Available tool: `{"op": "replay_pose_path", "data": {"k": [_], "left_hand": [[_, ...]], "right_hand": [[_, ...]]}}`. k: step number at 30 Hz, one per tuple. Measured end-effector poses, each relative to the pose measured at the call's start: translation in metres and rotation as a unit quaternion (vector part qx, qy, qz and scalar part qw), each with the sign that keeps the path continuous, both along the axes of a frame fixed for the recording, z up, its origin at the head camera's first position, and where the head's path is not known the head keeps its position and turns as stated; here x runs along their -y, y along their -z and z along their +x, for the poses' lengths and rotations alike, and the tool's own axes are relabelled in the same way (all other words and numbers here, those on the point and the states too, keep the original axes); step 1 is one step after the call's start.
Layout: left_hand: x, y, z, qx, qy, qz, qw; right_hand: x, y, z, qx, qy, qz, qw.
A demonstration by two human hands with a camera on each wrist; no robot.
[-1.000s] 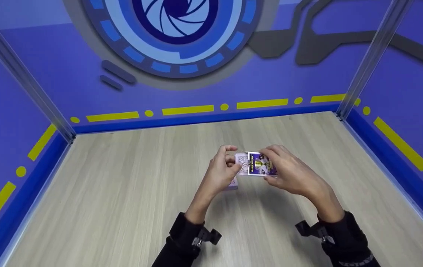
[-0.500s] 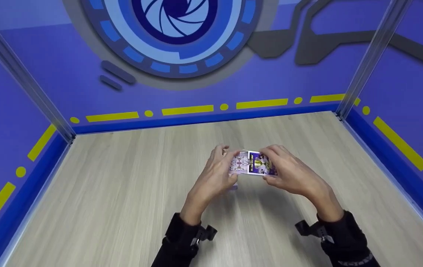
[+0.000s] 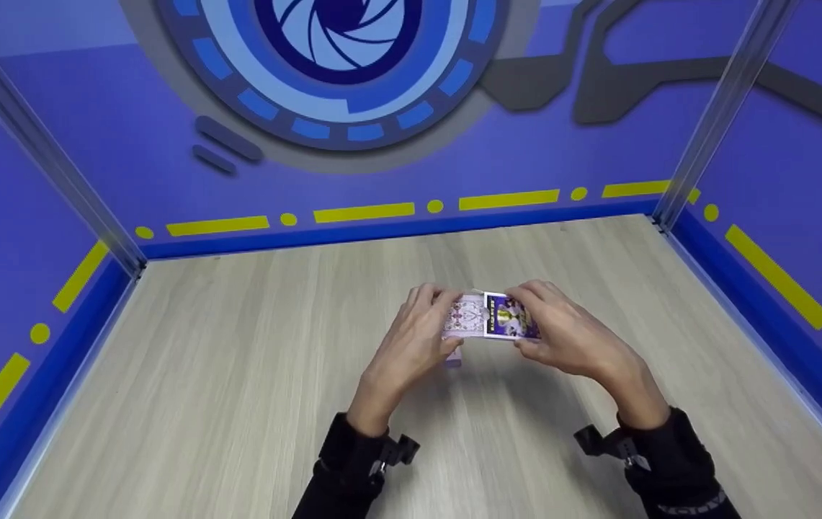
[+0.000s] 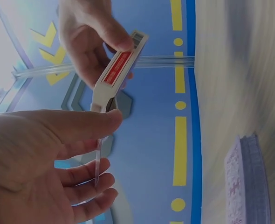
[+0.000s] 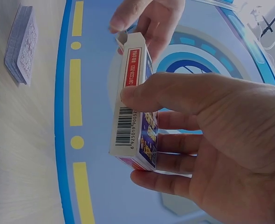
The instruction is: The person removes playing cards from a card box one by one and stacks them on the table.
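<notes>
My right hand [image 3: 573,331] grips a purple and white playing card box [image 3: 513,317] above the table, thumb along one narrow side and fingers on the opposite one. The box's open end faces left, and a small end flap [image 5: 122,39] stands out there. At that opening my left hand [image 3: 407,331] holds a playing card [image 3: 465,315] by its two long edges, its patterned back upward. Edge-on in the left wrist view, the card [image 4: 98,163] looks very thin. A stack of playing cards [image 4: 247,186] lies on the table below, mostly hidden by my left hand in the head view.
The wood-grain table [image 3: 238,375] spreads around and below both hands. Blue-purple printed panels [image 3: 353,194] with yellow marks enclose its back and sides, joined by metal corner posts [image 3: 713,108].
My left thumb has moved off the card's face to its near edge, with fingers at the far edge. More of the card's back shows. The right hand and box stay nearly still.
</notes>
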State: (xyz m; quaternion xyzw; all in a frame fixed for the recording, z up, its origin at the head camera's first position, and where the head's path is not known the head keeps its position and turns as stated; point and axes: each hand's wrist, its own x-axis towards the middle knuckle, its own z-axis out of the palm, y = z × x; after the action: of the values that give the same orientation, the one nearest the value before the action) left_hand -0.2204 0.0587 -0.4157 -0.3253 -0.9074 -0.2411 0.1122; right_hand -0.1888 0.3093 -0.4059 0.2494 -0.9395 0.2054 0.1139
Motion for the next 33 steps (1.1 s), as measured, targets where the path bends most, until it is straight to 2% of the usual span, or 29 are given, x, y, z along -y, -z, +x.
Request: {"op": "replay_pose_path", "data": {"k": [7, 12, 16, 22, 27, 33], "left_hand": [[0.021, -0.016, -0.001, 0.044, -0.015, 0.032, 0.9984], [0.035, -0.026, 0.000, 0.070, -0.042, 0.064, 0.9946], [0.044, -0.029, -0.002, 0.096, -0.066, 0.060, 0.9914], [0.048, -0.023, -0.008, 0.113, -0.078, 0.047, 0.9894], [0.047, -0.014, -0.015, 0.135, -0.077, 0.047, 0.9868], [0.042, -0.002, -0.023, 0.148, -0.070, 0.025, 0.9862]], "right_hand": [[-0.004, -0.003, 0.000, 0.007, 0.016, -0.001, 1.000], [-0.006, -0.004, 0.001, -0.003, 0.021, -0.006, 1.000], [-0.006, -0.005, 0.001, 0.002, 0.025, -0.006, 1.000], [-0.006, -0.005, 0.002, 0.014, 0.029, -0.005, 0.999], [-0.006, -0.006, 0.002, 0.017, 0.030, -0.005, 0.999], [-0.006, -0.005, 0.001, 0.009, 0.024, -0.006, 1.000]]}}
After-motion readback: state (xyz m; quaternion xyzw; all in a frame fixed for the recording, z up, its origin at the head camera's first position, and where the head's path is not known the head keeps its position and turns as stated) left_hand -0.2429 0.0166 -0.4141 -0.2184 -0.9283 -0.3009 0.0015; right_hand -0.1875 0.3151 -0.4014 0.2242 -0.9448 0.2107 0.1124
